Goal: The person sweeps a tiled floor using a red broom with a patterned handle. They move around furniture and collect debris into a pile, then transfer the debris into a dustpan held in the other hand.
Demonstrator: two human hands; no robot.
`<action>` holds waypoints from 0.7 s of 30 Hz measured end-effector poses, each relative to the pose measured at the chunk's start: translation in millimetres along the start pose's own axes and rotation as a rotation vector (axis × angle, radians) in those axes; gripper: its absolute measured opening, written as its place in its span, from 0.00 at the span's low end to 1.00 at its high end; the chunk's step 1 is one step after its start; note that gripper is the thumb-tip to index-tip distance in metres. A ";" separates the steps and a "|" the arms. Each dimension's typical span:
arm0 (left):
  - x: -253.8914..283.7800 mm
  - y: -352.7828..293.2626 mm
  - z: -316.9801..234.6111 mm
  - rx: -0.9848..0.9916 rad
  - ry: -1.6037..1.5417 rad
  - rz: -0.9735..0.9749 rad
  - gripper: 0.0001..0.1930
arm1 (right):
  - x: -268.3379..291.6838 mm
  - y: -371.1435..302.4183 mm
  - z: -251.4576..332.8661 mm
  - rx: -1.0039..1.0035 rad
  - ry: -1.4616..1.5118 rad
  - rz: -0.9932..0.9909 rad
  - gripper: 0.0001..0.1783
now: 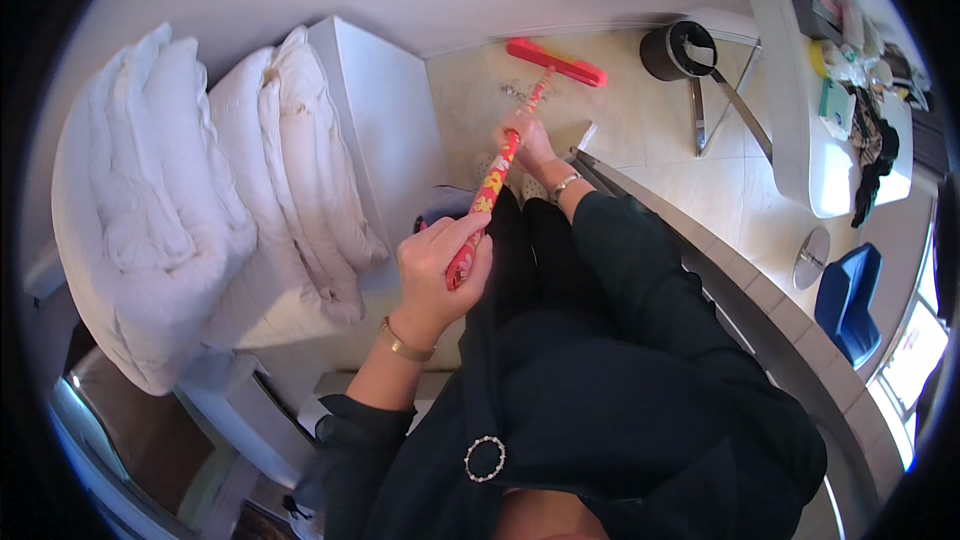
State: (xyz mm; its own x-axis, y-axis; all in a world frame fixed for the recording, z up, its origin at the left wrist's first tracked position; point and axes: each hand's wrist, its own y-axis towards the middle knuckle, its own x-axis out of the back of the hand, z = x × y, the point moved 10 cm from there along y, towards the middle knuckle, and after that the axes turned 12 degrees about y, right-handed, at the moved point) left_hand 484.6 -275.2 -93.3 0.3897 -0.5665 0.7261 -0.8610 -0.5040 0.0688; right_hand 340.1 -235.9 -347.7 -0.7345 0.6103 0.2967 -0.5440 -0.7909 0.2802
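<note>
A broom (491, 180) with a red handle patterned in yellow and white slants away from me, its red head (556, 64) on the tiled floor near the far wall. My left hand (440, 258) is closed round the near end of the handle. Farther along, my right hand (527, 143) wraps the same handle. A small scatter of debris (515, 93) lies on the floor just left of the handle, close to the head. The bristles are hidden from above.
Folded white quilts (165, 210) rest at the left beside a white cabinet (375, 105). A black bin (678, 51) stands at the far right, near a white desk (835, 175) with clutter. A blue chair (849, 305) is farther right; a long curved edge (765, 295) runs along my right side.
</note>
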 end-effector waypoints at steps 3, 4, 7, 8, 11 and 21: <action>3.0 -22.8 1.3 0.036 0.134 0.028 0.12 | -38.6 4.9 8.0 0.042 0.145 0.059 0.10; 5.4 -28.7 4.4 0.083 0.143 0.002 0.12 | -52.4 6.0 11.9 0.076 0.126 0.110 0.10; 7.9 -43.5 0.7 0.129 0.177 -0.080 0.11 | -87.8 5.0 13.2 0.078 0.114 0.308 0.09; 4.9 -47.3 -2.7 0.131 0.181 -0.073 0.12 | -97.8 0.7 16.3 0.082 0.153 0.393 0.09; 9.5 -57.6 -12.0 0.150 0.183 -0.088 0.12 | -106.7 -10.0 30.8 0.113 0.153 0.521 0.09; 14.9 -49.8 -0.7 0.182 0.164 -0.124 0.13 | -106.2 16.9 31.7 0.114 0.132 0.474 0.10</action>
State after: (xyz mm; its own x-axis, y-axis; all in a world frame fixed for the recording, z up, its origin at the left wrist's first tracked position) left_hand 533.0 -258.1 -85.4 0.4177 -0.3879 0.8216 -0.7315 -0.6799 0.0509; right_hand 421.8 -312.7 -345.5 -0.9390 0.1689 0.2996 -0.0962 -0.9654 0.2426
